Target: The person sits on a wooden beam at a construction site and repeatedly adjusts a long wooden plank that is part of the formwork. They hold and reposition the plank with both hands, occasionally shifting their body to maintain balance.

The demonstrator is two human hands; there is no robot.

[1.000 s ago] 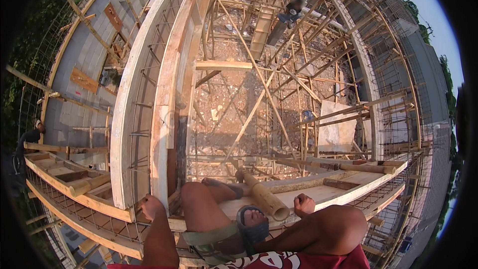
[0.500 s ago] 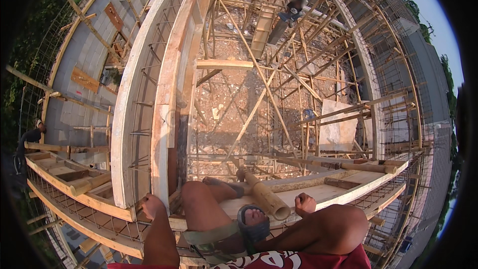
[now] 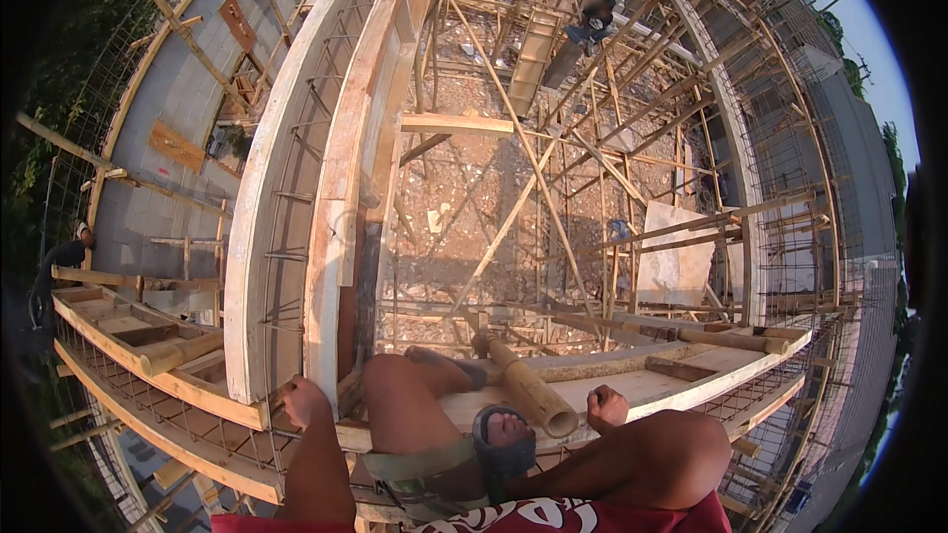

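Observation:
I sit on top of wooden beam formwork with my knees bent. My left hand [image 3: 303, 402] is closed at the near end of the long plank mould [image 3: 322, 336], beside thin rebar [image 3: 277, 424]; whatever its fingers pinch is too small to make out. To the right, my right hand [image 3: 606, 409] is curled into a fist by the whitish edge board [image 3: 681, 375], and its contents, if any, are hidden. Between my legs and that fist lies a thick bamboo pole [image 3: 528, 390], its hollow cut end towards me.
Steel rebar cages [image 3: 288, 197] run inside the plank moulds. Far below is rubble-strewn ground [image 3: 464, 197] crossed by bamboo props [image 3: 509, 207]. Another person [image 3: 592, 22] is perched at the far side, and a dark-sleeved arm [image 3: 67, 255] shows at the far left. A pale panel [image 3: 676, 255] leans at right.
The head view has tilted slightly, shifting the far scene rightward. My left hand has moved a little and its fingers have turned at the mould's end. My right fist stays in place.

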